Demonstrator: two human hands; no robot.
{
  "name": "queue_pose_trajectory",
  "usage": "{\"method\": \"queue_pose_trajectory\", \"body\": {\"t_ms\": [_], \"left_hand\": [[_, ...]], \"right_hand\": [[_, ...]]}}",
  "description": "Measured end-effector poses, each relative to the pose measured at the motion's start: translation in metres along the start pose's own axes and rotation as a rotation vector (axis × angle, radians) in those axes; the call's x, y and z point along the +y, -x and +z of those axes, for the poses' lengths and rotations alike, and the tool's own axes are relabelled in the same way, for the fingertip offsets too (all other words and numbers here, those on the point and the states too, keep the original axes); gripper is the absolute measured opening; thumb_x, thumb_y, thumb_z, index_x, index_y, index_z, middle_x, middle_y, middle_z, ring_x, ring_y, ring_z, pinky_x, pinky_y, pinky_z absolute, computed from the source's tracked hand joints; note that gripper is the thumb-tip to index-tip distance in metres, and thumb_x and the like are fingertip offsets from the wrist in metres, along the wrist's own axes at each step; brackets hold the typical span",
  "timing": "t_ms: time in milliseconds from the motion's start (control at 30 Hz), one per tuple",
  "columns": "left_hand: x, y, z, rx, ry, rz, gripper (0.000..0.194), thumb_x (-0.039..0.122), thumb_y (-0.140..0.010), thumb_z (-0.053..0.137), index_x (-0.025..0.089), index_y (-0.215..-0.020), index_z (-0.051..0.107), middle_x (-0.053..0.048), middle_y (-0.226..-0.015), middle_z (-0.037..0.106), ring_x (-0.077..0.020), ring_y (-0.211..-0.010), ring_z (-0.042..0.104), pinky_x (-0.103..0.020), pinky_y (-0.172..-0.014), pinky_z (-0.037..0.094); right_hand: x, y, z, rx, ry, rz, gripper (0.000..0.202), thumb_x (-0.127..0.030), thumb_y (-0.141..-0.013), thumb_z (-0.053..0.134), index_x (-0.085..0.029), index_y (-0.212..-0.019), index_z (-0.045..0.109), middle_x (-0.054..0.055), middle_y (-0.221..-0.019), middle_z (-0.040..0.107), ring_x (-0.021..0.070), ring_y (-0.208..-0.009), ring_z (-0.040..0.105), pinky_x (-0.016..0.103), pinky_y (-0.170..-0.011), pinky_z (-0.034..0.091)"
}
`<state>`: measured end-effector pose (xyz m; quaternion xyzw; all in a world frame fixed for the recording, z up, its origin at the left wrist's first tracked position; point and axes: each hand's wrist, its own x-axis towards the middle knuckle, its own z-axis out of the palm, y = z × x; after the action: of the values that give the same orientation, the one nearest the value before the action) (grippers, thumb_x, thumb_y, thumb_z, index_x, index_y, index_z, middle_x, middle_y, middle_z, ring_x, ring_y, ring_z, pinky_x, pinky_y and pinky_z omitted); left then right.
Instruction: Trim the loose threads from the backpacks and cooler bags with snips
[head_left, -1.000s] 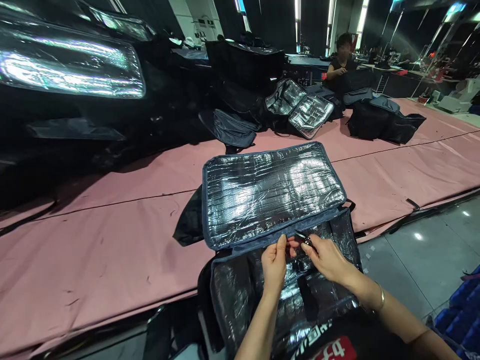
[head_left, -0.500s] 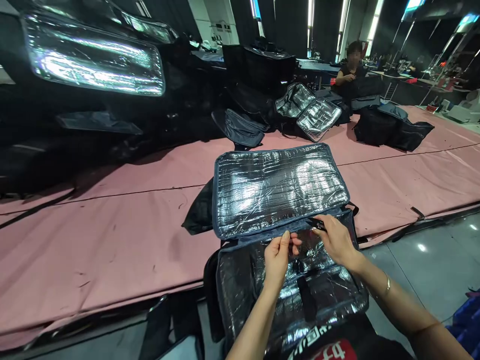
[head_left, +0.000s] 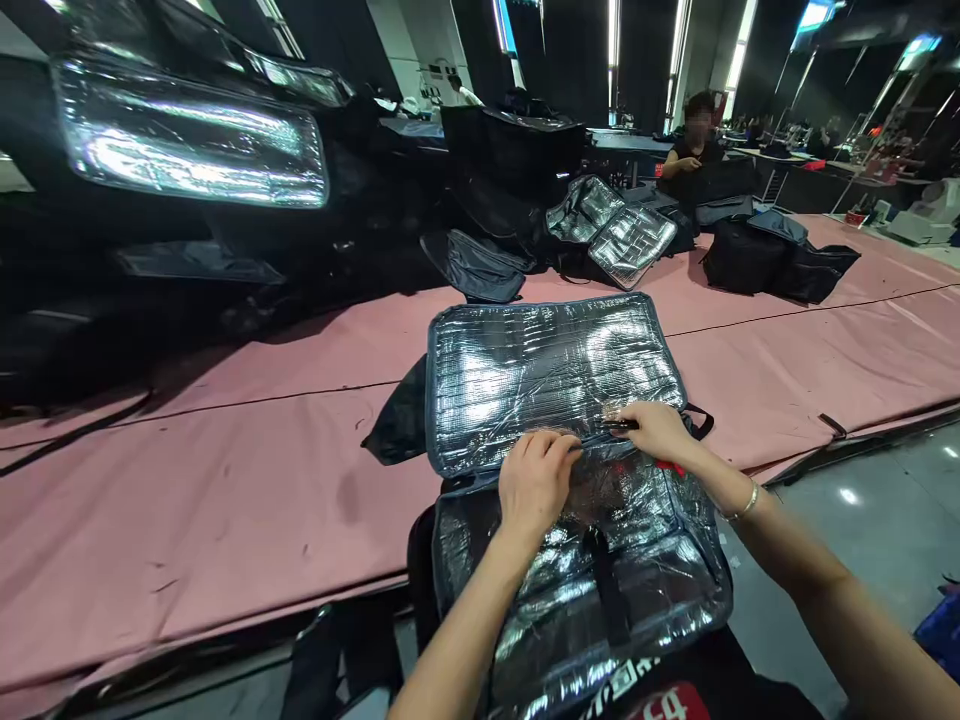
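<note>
An insulated bag (head_left: 611, 600) with a silver foil lining lies open before me, at the front edge of the pink-covered table. Its foil-lined lid (head_left: 555, 375) is folded back, and dark blue binding runs along the hinge. My left hand (head_left: 536, 480) is closed at this hinge seam, fingers bent and pinching the edge; the fingertips are partly hidden. Close to its right, my right hand (head_left: 656, 430) is closed around small black thread snips (head_left: 621, 424), held low over the seam. A black strap (head_left: 609, 590) lies across the lining inside.
The pink table cover (head_left: 262, 480) stretches to both sides. Large dark bags with a foil panel (head_left: 195, 135) are heaped at the left. Farther back lie another open foil-lined bag (head_left: 634, 240) and a black bag (head_left: 776, 258). A person (head_left: 694, 150) works across the table.
My left hand has turned palm down and moved slightly left and up onto the hinge seam. My right hand has shifted left and up with the snips, which now point along the seam.
</note>
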<state>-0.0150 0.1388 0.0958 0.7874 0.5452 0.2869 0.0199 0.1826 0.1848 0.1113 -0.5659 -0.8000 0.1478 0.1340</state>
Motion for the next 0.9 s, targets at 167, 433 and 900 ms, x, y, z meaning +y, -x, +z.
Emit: {"method": "queue_pose_trajectory", "body": {"t_ms": [167, 433, 900], "left_hand": [[-0.009, -0.025, -0.002, -0.279, 0.010, -0.113, 0.022, 0.029, -0.086, 0.046, 0.023, -0.077, 0.065, -0.003, -0.090, 0.068, -0.0212, -0.087, 0.057, -0.028, -0.067, 0.040], [-0.007, -0.034, -0.003, -0.342, -0.018, -0.164, 0.027, 0.026, -0.084, 0.044, 0.020, -0.066, 0.063, -0.005, -0.077, 0.067, -0.0211, -0.077, 0.059, -0.026, -0.056, 0.033], [-0.010, -0.029, 0.000, -0.317, 0.007, -0.117, 0.028, 0.028, -0.085, 0.041, 0.021, -0.069, 0.062, -0.006, -0.083, 0.066, -0.0211, -0.081, 0.057, -0.028, -0.062, 0.036]], "right_hand": [[0.004, -0.002, -0.001, -0.046, -0.030, -0.039, 0.021, -0.035, -0.083, 0.060, -0.019, -0.069, 0.060, -0.001, -0.068, 0.059, 0.0145, -0.063, 0.053, 0.023, -0.052, 0.027], [0.014, 0.009, -0.010, 0.190, 0.167, -0.446, 0.021, -0.026, -0.089, 0.052, -0.015, -0.107, 0.055, 0.009, -0.095, 0.058, 0.0204, -0.086, 0.050, 0.029, -0.070, 0.035], [0.000, -0.001, -0.026, 0.131, 0.500, -0.666, 0.026, -0.009, -0.094, 0.035, -0.018, -0.100, 0.058, 0.005, -0.088, 0.059, 0.0176, -0.078, 0.047, 0.032, -0.065, 0.025]]}}
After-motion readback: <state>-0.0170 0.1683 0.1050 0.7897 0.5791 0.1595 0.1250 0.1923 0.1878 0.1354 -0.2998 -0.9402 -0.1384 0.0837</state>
